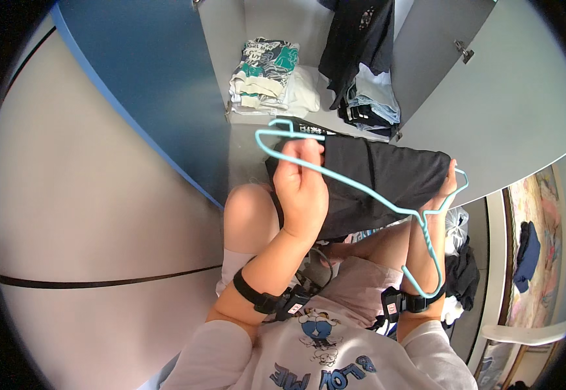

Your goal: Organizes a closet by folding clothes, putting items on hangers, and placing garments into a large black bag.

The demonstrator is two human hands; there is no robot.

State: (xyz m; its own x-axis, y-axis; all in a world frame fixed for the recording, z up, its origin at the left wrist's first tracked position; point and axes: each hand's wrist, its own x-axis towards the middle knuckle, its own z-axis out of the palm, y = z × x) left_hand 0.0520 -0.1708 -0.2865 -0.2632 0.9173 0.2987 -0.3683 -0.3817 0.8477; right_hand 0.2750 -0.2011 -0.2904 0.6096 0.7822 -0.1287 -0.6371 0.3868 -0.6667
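A light blue wire hanger (pixel 356 184) lies across my view, its hook bent down towards my right forearm. Black cloth, likely a pair of trousers (pixel 385 163), stretches between my hands, and the hanger's bottom bar disappears at its left part. My left hand (pixel 302 187) grips the cloth near the hanger's left end, with the hanger's arm crossing over the fingers. At the cloth's right edge, my right hand (pixel 445 187) pinches the fabric beside the hanger's right end. Most of the right fingers are hidden behind the cloth.
Ahead is an open wardrobe with a blue door (pixel 151 87) and a pale door (pixel 517 97). Folded clothes (pixel 268 73), more folded clothes (pixel 373 95) and a hanging black garment (pixel 356 44) occupy it. Dark clothes (pixel 461 273) and a plastic bag (pixel 456 226) lie at right, near a bed (pixel 532 297).
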